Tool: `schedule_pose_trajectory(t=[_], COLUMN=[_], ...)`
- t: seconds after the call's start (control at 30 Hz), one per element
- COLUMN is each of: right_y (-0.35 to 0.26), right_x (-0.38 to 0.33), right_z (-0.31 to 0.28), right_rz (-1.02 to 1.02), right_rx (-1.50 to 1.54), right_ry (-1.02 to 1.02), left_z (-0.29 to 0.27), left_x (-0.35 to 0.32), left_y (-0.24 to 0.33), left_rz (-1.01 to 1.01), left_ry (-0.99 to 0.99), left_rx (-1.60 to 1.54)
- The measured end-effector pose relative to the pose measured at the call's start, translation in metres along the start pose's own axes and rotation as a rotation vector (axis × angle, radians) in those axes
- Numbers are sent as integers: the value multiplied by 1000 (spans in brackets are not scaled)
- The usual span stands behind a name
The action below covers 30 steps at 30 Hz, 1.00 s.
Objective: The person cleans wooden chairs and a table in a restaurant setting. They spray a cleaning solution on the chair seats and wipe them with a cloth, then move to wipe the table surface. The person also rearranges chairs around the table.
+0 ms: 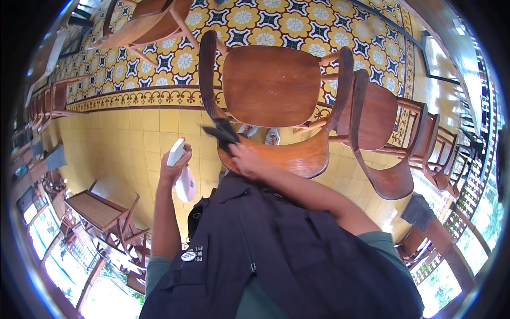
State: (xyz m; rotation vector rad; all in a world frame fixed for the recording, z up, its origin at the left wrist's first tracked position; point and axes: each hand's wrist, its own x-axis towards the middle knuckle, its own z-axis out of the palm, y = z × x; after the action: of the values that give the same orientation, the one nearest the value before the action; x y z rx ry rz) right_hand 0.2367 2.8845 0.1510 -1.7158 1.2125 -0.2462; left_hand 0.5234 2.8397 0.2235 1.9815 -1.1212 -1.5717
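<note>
My left hand [177, 164] is closed around the neck of a white spray bottle [185, 185], held up to the left of the chair. The bottle's white trigger head, with a red tip, points up and away from me. My right hand [247, 159] grips a dark cloth [222, 131], pressed to the left side of a wooden chair's curved backrest [292, 159]. The cloth and hand are slightly blurred. Beyond the backrest lies the chair's brown wooden seat [272, 85], facing away from me.
More wooden chairs [374, 117] stand in a row to the right. Another chair [143, 26] is at the far left. A low wooden seat with a woven top [95, 207] is at lower left. Yellow tiles [122, 133] cover the near floor, patterned flower tiles [297, 24] the far part.
</note>
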Motion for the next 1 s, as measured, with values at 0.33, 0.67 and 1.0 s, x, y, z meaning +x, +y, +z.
schedule_pose_trajectory(t=[0.33,0.67,1.0], right_y=[105,29,140], right_x=[-69,54,-143], right_z=[-86,7,-183], right_rz=[103,157,173], right_rx=[-396,357,-155], right_ry=[-366,-78,-114], left_z=[63,81,85], left_x=[-42,-83,-17], left_y=[-53,-57,-76], left_rz=[-66,-68,-84], left_ry=[211,262,260], left_rx=[-207,-138,-75])
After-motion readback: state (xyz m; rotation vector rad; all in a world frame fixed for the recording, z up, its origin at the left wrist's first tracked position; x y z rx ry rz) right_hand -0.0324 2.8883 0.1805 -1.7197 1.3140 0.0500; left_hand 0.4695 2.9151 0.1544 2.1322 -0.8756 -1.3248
